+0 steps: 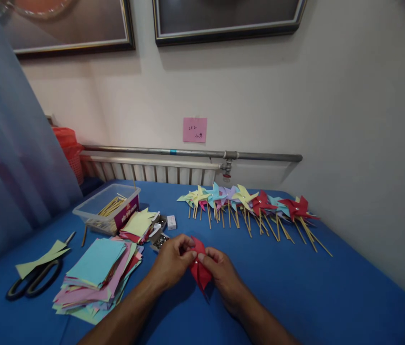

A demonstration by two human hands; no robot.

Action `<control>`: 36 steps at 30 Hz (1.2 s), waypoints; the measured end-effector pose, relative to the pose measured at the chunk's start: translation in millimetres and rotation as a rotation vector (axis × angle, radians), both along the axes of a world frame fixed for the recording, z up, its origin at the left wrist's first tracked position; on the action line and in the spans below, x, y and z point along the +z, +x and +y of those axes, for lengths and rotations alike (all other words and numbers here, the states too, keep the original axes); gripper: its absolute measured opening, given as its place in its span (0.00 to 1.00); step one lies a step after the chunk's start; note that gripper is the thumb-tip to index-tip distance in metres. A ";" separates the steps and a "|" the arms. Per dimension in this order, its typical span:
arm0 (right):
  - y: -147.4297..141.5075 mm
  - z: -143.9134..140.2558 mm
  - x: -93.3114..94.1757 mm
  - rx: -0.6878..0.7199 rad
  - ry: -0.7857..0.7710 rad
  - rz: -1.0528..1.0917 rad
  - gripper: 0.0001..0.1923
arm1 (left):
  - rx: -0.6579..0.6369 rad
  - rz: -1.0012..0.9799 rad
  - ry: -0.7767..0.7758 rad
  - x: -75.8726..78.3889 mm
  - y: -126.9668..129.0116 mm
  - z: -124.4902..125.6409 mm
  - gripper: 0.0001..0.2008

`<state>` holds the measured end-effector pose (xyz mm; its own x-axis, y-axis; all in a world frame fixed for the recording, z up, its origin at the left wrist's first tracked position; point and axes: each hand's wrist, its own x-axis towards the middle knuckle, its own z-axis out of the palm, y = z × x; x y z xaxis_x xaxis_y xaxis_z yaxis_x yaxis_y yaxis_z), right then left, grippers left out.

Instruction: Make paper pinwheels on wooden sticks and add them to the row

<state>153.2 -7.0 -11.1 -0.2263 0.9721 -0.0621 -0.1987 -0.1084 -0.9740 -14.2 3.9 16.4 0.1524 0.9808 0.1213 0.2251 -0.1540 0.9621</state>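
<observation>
Between my two hands is a red paper pinwheel [200, 273], its blades folded in towards a small shiny pin at the middle. The fingers of my left hand [174, 258] are closed on its left side, near the centre. On the other side, my right hand [224, 278] pinches the paper with thumb and fingers. No stick shows on this pinwheel; its back is hidden. Just beyond my left hand stand small open boxes of metal pins [159, 239], with a small white box [171, 222] beside them.
Finished pinwheels on sticks [244, 195] lie in a row at the back right. To the left are a paper stack [96, 261], a smaller stack of cut sheets [138, 224], scissors [42, 278] under pale paper, and a plastic tub [80, 211] of sticks. Pipes [195, 153] run along the wall.
</observation>
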 end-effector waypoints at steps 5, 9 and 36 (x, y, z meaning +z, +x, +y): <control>2.9 -4.9 12.0 0.056 -0.053 0.092 0.24 | 0.007 0.040 0.007 -0.4 -0.4 0.1 0.07; 6.7 -7.4 24.2 0.135 -0.076 0.098 0.25 | 0.009 0.041 0.017 2.1 -1.5 -0.3 0.07; 4.4 3.9 2.9 0.047 -0.104 0.092 0.19 | 0.074 0.236 0.213 16.4 -0.6 -9.0 0.03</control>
<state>157.5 -3.0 -8.2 -0.2805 0.9497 -0.1389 -0.2791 -0.2192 -0.9349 -14.9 -5.2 32.8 0.1301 0.9466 0.2950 0.4563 -0.3213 0.8298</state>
